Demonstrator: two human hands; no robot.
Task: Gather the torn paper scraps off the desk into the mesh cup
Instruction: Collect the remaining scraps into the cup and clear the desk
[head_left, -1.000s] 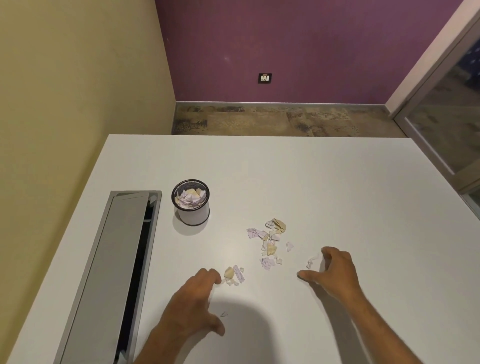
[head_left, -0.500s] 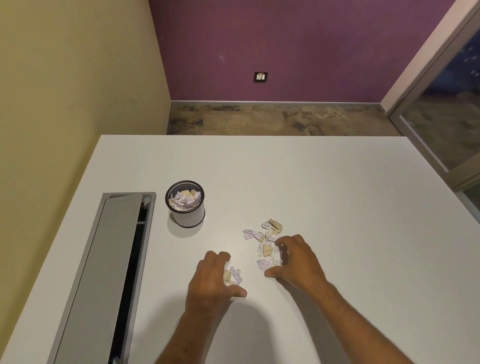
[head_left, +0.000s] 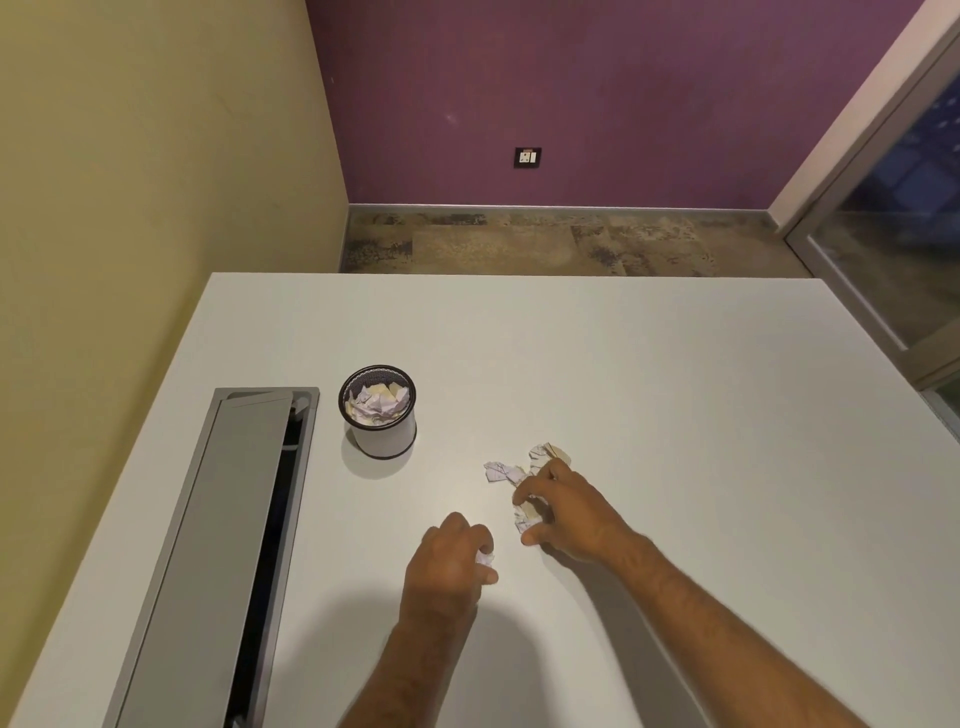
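Note:
A round mesh cup (head_left: 378, 413) with a black rim stands on the white desk (head_left: 623, 374), holding several torn paper scraps. To its right lies a small heap of white and tan scraps (head_left: 503, 471). My right hand (head_left: 563, 506) lies over the near part of that heap, fingers curled round some scraps. My left hand (head_left: 449, 564) is lower and to the left, its fingers closed round a small wad of scraps that shows at the fingertips.
A long grey cable-tray flap (head_left: 218, 545) is set into the desk at the left, its slot open beside the cup. The desk's far edge meets the floor (head_left: 519, 244); a yellow wall runs along the left.
My right hand swept left across the desk onto the scrap heap. My left hand closed round the small near pile, which has left the desk surface.

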